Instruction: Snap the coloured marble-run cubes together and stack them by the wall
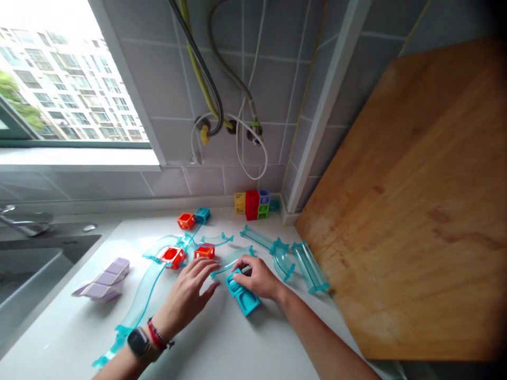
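Observation:
Between the fingers and thumb of my right hand [255, 277] is a teal two-cube toy block [242, 296], tilted just over or on the counter. My left hand [192, 287] is open, fingers stretched forward, close to a red open cube [205, 251]. Left of it, a second red cube [173, 257] joins a long clear-teal track piece [142, 295] that runs down under my left wrist. Just beyond my hands lies another clear-teal track [233, 261], partly hidden by the fingers. It cannot be made out whether my left hand touches anything.
Loose teal track pieces [311, 268] lie at the right, beside a leaning wooden board [415, 221]. Stacked coloured blocks [252, 205] stand against the wall. A lilac scoop-like piece [105, 281] lies left, near the sink [29, 285]. Orange [186, 220] and teal [203, 215] cubes sit behind.

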{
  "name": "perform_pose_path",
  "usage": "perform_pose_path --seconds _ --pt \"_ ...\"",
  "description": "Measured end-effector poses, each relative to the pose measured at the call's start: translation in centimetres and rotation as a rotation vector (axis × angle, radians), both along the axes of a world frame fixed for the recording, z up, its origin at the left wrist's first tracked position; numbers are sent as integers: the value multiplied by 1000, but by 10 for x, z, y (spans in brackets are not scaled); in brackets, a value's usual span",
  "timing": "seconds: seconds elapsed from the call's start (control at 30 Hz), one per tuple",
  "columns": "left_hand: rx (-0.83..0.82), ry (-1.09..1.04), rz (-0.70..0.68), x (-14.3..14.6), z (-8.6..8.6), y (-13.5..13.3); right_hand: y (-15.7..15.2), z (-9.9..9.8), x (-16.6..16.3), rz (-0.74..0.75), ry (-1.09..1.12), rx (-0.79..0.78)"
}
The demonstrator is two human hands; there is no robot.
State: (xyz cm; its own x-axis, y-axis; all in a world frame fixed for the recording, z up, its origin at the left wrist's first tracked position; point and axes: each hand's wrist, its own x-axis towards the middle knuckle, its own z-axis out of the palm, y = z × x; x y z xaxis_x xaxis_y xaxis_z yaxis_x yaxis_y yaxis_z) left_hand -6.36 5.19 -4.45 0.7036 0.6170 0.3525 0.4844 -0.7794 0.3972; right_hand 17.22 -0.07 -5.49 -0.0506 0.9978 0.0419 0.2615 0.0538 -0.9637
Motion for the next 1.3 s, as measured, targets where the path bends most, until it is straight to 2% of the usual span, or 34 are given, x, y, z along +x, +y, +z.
perform_pose_path --seconds 0.07,0.17,0.23,0.3,0.43,0.6,0.67,0.8,0.93,1.03,1.13,1.3 --pt "-61 -113 -11 5 10 -3 0 1 -1 -17 110 -14" --pt "-303 -358 52 12 18 -14 -2 4 -5 -21 309 9" --pt "-497 -489 82 15 15 -26 -4 7 -10 -46 426 75" --pt "-660 -550 54 16 9 -39 -7 10 -16 -78 522 120" --pt "-941 -552 2 15 -3 -53 -11 13 -26 -100 610 67" --pt "-966 -646 186 13 -9 -38 -11 6 -24 -103 605 28" --pt "-992 -694 208 11 -10 -30 -10 3 -20 -87 619 2" --pt "-966 -788 127 8 -12 -24 -8 0 -13 -19 497 -45" --pt "-912 -818 53 7 -13 -25 -8 3 -9 39 371 14" --pt "-989 -833 44 7 -11 -25 -8 5 -6 22 390 42" --pt "-1092 -869 44 7 -7 -24 -11 6 -5 5 501 -15" --pt "-1462 -980 36 8 -1 -23 -15 7 -10 -156 826 -212"
